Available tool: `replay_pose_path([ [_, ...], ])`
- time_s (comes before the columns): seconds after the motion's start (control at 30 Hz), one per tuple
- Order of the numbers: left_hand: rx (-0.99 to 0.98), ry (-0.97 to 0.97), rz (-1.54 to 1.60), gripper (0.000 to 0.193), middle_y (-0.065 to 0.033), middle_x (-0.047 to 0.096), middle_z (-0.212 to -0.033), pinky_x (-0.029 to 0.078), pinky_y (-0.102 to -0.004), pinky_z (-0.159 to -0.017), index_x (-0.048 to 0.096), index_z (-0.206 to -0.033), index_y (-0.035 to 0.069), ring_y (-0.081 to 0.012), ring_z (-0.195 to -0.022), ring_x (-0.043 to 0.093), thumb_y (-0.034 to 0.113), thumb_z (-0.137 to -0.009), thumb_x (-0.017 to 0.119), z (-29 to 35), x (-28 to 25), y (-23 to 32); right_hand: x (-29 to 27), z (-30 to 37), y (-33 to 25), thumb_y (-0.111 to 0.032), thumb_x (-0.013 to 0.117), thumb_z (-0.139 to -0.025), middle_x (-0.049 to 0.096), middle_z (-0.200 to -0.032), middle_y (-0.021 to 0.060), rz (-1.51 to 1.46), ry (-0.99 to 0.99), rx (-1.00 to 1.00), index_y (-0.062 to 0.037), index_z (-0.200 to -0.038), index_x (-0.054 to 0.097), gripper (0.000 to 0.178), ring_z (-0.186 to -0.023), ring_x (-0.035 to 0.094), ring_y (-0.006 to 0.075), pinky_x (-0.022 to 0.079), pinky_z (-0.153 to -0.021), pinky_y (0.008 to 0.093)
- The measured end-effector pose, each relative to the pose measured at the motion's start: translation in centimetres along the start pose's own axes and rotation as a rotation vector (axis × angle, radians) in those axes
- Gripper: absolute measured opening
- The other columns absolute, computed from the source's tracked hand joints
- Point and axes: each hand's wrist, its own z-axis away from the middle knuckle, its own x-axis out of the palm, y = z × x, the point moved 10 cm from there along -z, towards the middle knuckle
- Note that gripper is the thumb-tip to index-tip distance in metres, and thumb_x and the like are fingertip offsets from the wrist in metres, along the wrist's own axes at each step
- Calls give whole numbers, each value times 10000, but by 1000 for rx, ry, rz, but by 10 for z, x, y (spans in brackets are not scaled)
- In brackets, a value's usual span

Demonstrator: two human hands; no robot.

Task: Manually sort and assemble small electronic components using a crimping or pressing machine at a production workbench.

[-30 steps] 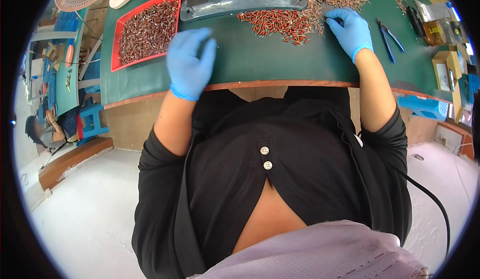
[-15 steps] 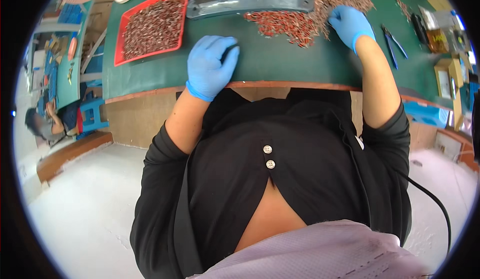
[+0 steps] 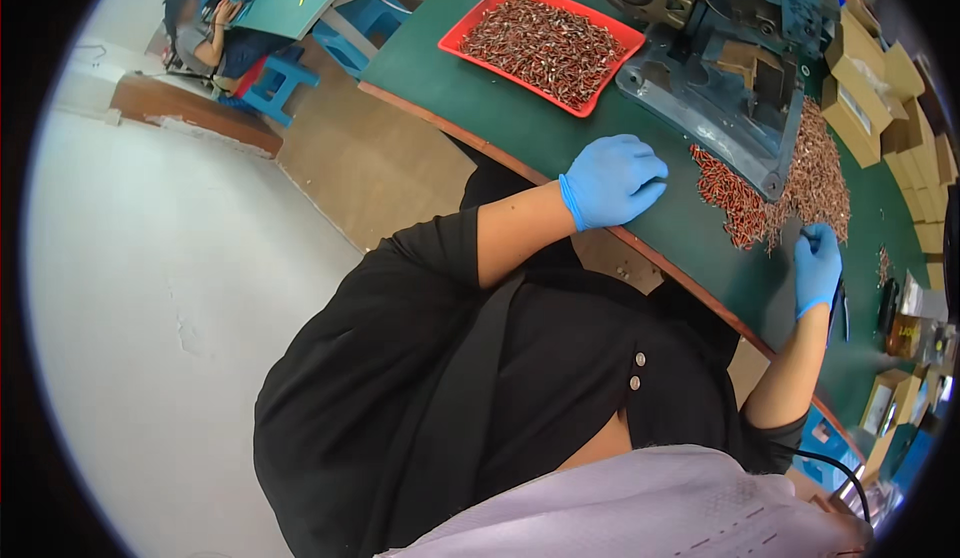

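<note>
My left hand (image 3: 614,184), in a blue glove, rests near the front edge of the green table (image 3: 680,220). Its fingers are loosely bent with a gap to the thumb, and nothing shows in it. At the near side of a pile of thin brownish pieces (image 3: 818,180) is my right hand (image 3: 819,270), also gloved in blue. Its fingers are curled together, and what they hold, if anything, is hidden. Between the hands lies a heap of small red parts (image 3: 732,198). A red tray (image 3: 472,62) full of similar small red-brown parts stands beyond my left hand.
A dark blue-grey machine (image 3: 700,108) stands on the table behind the heaps. Blue-handled pliers (image 3: 846,316) lie beside my right wrist. Cardboard boxes (image 3: 858,88) line the right side. Another person (image 3: 197,38) sits at a separate table at the far left, near a blue stool (image 3: 282,86).
The view has swung to the left and tilted, bringing more of the machine into sight. My left hand still rests by the table edge; my right hand stays at the pile, fingers curled.
</note>
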Motion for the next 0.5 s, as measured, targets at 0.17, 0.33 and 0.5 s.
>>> replay_pose_path([
  [0.17, -31, 39, 125, 166, -109, 614, -790, 490, -379, -657, 629, -893, 60, -289, -738, 602, 133, -751, 678, 6, 2, 14, 33, 58, -59, -53, 570, -907, 590, -872, -4, -791, -243, 67, -13, -1055, 636, 167, -691, 505, 62, 422, -631, 200],
  [0.33, -139, 33, 466, 303, -122, 606, -891, 515, -329, -651, 615, -1000, 40, -231, -734, 637, 153, -744, 730, -9, 10, 40, 65, 70, -127, -51, 547, -934, 581, -875, 29, -1170, -291, 85, -10, -1061, 576, 136, -757, 535, 94, 442, -701, 210],
  [0.5, -154, 110, 587, 252, -110, 597, -879, 517, -299, -633, 622, -956, 34, -207, -704, 625, 75, -734, 734, -28, 25, 50, 46, 66, -120, -40, 515, -941, 591, -942, 40, -1383, -107, 28, -7, -1069, 563, 141, -840, 540, 90, 446, -762, 227],
])
